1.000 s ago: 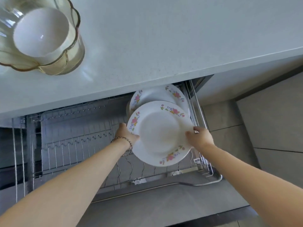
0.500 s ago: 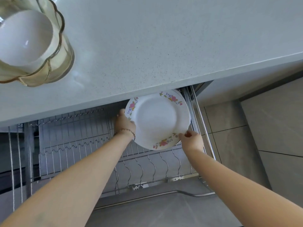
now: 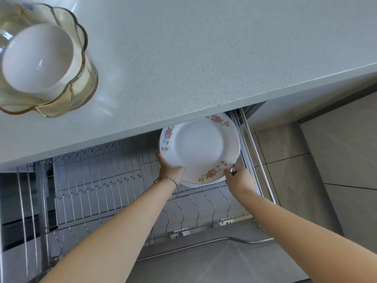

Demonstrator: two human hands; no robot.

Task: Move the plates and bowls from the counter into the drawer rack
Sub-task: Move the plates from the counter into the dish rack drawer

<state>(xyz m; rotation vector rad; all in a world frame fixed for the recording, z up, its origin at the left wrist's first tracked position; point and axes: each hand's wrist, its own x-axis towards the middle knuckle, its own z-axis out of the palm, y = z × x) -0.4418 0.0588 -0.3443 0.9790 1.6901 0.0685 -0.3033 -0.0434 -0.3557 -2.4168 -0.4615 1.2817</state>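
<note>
A white plate with a flower rim (image 3: 199, 149) stands tilted at the back right of the wire drawer rack (image 3: 114, 193), partly under the counter edge. The rim of another plate shows just beneath it. My left hand (image 3: 170, 170) grips the plate's lower left edge, thumb on its face. My right hand (image 3: 238, 177) pinches its lower right edge. On the counter (image 3: 204, 58) at the far left, a white bowl (image 3: 37, 58) sits inside an amber glass bowl (image 3: 67, 92).
The rack's wavy wire slots to the left and front of the plates hold nothing. A steel drawer rail (image 3: 257, 160) runs along the right side, with the drawer's front bar (image 3: 204, 245) below. Tiled floor (image 3: 326, 170) lies to the right.
Both hands have carried the plate back and down against the other plate at the rear of the rack. My hands have slid to its lower edge.
</note>
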